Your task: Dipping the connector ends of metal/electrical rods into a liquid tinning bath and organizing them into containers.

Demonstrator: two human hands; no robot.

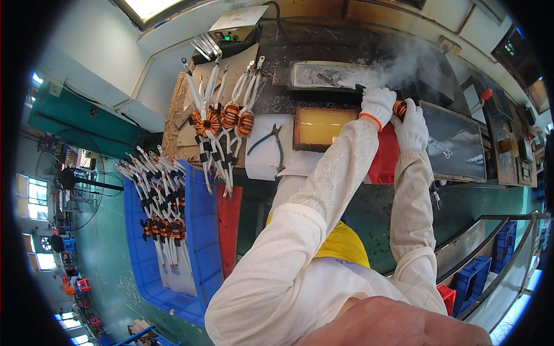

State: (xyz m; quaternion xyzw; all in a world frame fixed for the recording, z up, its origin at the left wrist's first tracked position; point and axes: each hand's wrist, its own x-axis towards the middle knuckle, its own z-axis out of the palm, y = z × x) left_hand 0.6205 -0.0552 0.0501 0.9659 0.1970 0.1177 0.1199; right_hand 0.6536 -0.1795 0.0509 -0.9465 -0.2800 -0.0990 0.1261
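My left hand (378, 107), in a white glove, is closed at the right end of a rectangular pot of silvery molten metal (303, 85). A white lead with a dark band (359, 88) sticks out of its fingers over the pot; whether its tip touches the metal is unclear. Beside it my right hand (412, 127), also gloved, grips a copper-wound ring coil (399, 108). Leads with ring lugs (444, 151) show to the right of that hand. Smoke (407, 63) drifts over the pot's right end. Nearest to my left forearm stands a tray of amber liquid (317, 127).
Pliers (274, 141) lie on white paper. Several finished-looking coils (229, 116) rest on a wooden board at left. A blue crate (202, 248) below holds more coils. A controller box (236, 29) stands behind; a dark plate (461, 164) lies at right.
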